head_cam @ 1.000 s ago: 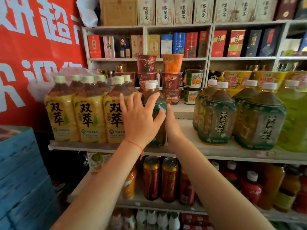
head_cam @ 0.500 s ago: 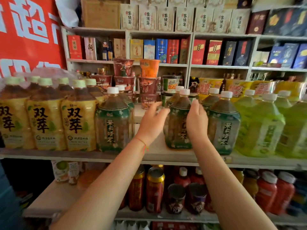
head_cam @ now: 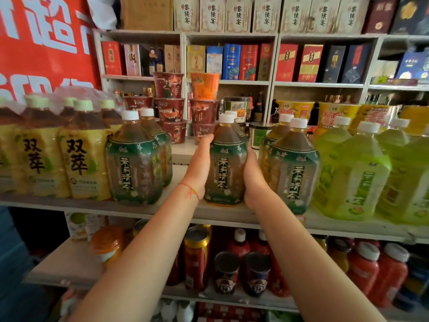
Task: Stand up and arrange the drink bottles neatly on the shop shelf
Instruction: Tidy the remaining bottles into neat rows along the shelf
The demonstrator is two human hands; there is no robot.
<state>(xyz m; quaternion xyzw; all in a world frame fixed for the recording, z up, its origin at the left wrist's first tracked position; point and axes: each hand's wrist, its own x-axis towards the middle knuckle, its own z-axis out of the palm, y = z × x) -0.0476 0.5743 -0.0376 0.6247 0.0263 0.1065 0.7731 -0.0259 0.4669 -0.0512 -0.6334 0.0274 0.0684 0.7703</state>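
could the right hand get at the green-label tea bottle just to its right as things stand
Probably yes: the right hand is on the middle bottle, and that neighbouring bottle stands right beside it at the shelf front, nothing between.

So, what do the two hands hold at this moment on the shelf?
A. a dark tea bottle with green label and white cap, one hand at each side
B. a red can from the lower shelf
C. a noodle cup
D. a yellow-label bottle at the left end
A: the left hand and the right hand press on opposite sides of the upright green-label tea bottle, which stands on the shelf.
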